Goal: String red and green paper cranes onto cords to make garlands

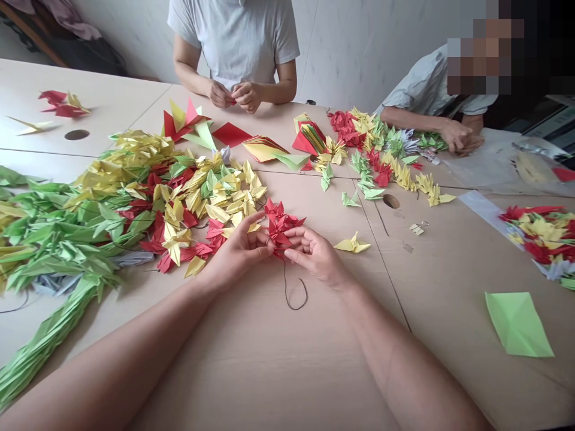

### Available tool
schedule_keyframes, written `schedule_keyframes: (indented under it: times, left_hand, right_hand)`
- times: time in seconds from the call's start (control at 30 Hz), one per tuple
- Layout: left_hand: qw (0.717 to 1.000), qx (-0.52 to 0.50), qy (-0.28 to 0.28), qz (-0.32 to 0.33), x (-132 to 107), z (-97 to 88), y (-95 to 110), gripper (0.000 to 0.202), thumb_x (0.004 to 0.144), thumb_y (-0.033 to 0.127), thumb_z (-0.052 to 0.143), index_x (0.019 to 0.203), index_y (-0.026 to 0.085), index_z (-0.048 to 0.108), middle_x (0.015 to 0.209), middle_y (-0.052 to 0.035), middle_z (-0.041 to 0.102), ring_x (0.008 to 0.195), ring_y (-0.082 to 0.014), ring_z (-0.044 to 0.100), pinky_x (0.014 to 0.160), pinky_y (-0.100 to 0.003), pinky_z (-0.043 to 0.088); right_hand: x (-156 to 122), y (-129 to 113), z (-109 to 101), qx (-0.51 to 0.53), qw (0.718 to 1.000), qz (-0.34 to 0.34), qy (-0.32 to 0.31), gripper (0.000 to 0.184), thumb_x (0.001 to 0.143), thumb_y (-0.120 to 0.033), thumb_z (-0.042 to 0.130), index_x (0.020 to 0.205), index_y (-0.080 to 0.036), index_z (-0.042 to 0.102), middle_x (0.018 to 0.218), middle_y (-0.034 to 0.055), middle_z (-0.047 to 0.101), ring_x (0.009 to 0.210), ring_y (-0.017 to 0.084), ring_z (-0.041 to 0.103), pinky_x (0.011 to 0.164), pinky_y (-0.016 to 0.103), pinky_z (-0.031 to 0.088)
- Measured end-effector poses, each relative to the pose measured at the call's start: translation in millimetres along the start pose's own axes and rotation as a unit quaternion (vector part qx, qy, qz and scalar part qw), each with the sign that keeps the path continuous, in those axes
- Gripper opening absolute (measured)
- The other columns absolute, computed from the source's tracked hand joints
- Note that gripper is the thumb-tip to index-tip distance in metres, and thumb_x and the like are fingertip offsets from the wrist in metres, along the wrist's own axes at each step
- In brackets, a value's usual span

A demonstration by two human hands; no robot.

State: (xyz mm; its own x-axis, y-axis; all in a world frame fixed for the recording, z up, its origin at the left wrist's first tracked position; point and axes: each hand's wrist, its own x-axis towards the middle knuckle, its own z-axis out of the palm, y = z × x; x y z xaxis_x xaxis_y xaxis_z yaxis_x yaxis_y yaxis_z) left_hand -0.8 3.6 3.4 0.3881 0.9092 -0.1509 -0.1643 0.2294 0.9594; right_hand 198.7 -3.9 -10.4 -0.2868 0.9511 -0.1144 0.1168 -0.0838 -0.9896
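My left hand (240,251) and my right hand (314,254) meet at the middle of the table, both pinching a bunch of red paper cranes (281,224) strung on a dark thread (294,293). The thread hangs down from between my fingers and loops on the tabletop. The red bunch joins a long string of yellow, red and green cranes (179,203) spread out to the left. A single yellow crane (353,244) lies just right of my right hand.
Green crane strings (54,251) cover the left side. Stacks of coloured paper (265,149) and more cranes (381,155) lie at the back. Two other people sit across the table folding paper. A green sheet (516,323) lies at the right, more cranes (543,233) beyond it.
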Motion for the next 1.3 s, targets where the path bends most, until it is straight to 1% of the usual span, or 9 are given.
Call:
schedule_keyframes:
  times: [0.13, 0.27, 0.5, 0.57, 0.7, 0.87, 0.97, 1.07, 1.3]
  left_hand:
    - [1.0, -0.015, -0.01, -0.003, 1, -1.3, 0, 0.07, 0.077, 0.017, 0.071, 0.139, 0.022, 0.038, 0.085, 0.0017, 0.062, 0.08, -0.0125, 0.06, 0.08, -0.03, 0.048]
    - [0.997, 0.063, -0.041, 0.02, -1, 0.6, -6, 0.072, 0.08, 0.019, 0.07, 0.142, 0.024, 0.035, 0.084, 0.0014, 0.06, 0.079, -0.0135, 0.059, 0.079, -0.031, 0.049]
    - [0.98, 0.189, -0.04, 0.055, -4, 1.5, -15, 0.06, 0.088, 0.022, 0.061, 0.142, 0.024, 0.036, 0.084, -0.0011, 0.06, 0.074, -0.0143, 0.058, 0.067, -0.028, 0.048]
    - [0.982, 0.178, -0.033, 0.06, -4, 0.9, -14, 0.057, 0.088, 0.021, 0.06, 0.141, 0.024, 0.037, 0.087, -0.0021, 0.062, 0.074, -0.0138, 0.058, 0.067, -0.028, 0.048]
    - [0.985, 0.165, -0.016, 0.055, -3, 0.3, -15, 0.057, 0.088, 0.021, 0.06, 0.14, 0.025, 0.038, 0.09, -0.0028, 0.063, 0.077, -0.0148, 0.06, 0.071, -0.03, 0.05]
    - [0.982, 0.174, -0.012, 0.066, -2, -0.1, -16, 0.055, 0.089, 0.02, 0.058, 0.139, 0.025, 0.038, 0.095, -0.0041, 0.065, 0.085, -0.0165, 0.063, 0.077, -0.031, 0.051]
    - [0.982, 0.175, -0.009, 0.068, -2, -0.1, -16, 0.052, 0.09, 0.021, 0.057, 0.138, 0.025, 0.039, 0.093, -0.0031, 0.064, 0.084, -0.0161, 0.063, 0.075, -0.03, 0.05]
    - [0.982, 0.177, -0.005, 0.067, -1, -0.1, -16, 0.053, 0.089, 0.022, 0.059, 0.139, 0.025, 0.04, 0.089, -0.0019, 0.063, 0.08, -0.0149, 0.062, 0.072, -0.028, 0.05]
    - [0.988, 0.146, -0.009, 0.058, -2, 1.1, -13, 0.056, 0.087, 0.02, 0.063, 0.138, 0.025, 0.041, 0.089, -0.0015, 0.064, 0.079, -0.0141, 0.062, 0.07, -0.027, 0.05]
  right_hand:
    - [0, 1, 0, -0.02, 1.0, -0.003, 0.008, 0.022, 0.081, -0.036, 0.07, 0.094, -0.02, 0.061, 0.09, 0.0026, 0.067, 0.073, 0.013, 0.061, 0.067, 0.028, 0.053]
    - [-2, -1, 1, -0.047, 0.998, -0.029, -0.005, 0.016, 0.084, -0.034, 0.067, 0.082, -0.02, 0.063, 0.075, -0.0013, 0.064, 0.068, 0.012, 0.058, 0.065, 0.026, 0.048]
    - [-4, -3, 2, -0.057, 0.997, -0.039, -0.023, 0.011, 0.085, -0.031, 0.065, 0.087, -0.02, 0.066, 0.078, -0.0008, 0.065, 0.07, 0.013, 0.059, 0.067, 0.027, 0.048]
    - [-3, -3, 1, -0.046, 0.998, -0.042, -0.013, 0.013, 0.086, -0.032, 0.064, 0.09, -0.02, 0.062, 0.081, -0.0006, 0.063, 0.069, 0.013, 0.058, 0.066, 0.027, 0.048]
    - [-4, -5, -1, -0.066, 0.996, -0.05, -0.023, 0.019, 0.087, -0.037, 0.063, 0.081, -0.02, 0.056, 0.077, -0.0017, 0.058, 0.069, 0.012, 0.054, 0.066, 0.025, 0.045]
    - [-7, -10, -1, -0.102, 0.993, -0.033, -0.058, 0.029, 0.083, -0.045, 0.069, 0.075, -0.018, 0.06, 0.075, -0.0015, 0.059, 0.069, 0.012, 0.052, 0.065, 0.025, 0.041]
    - [-7, -11, 0, -0.101, 0.992, -0.024, -0.065, 0.028, 0.079, -0.043, 0.074, 0.073, -0.018, 0.062, 0.077, -0.0013, 0.06, 0.069, 0.012, 0.052, 0.065, 0.025, 0.04]
    - [-7, -10, 0, -0.115, 0.991, -0.016, -0.065, 0.023, 0.077, -0.038, 0.075, 0.073, -0.018, 0.063, 0.079, -0.0013, 0.06, 0.069, 0.012, 0.053, 0.065, 0.026, 0.04]
    - [-12, -15, 7, -0.203, 0.978, -0.038, -0.043, 0.029, 0.074, -0.043, 0.077, 0.071, -0.02, 0.06, 0.079, -0.0013, 0.062, 0.071, 0.013, 0.054, 0.066, 0.028, 0.041]
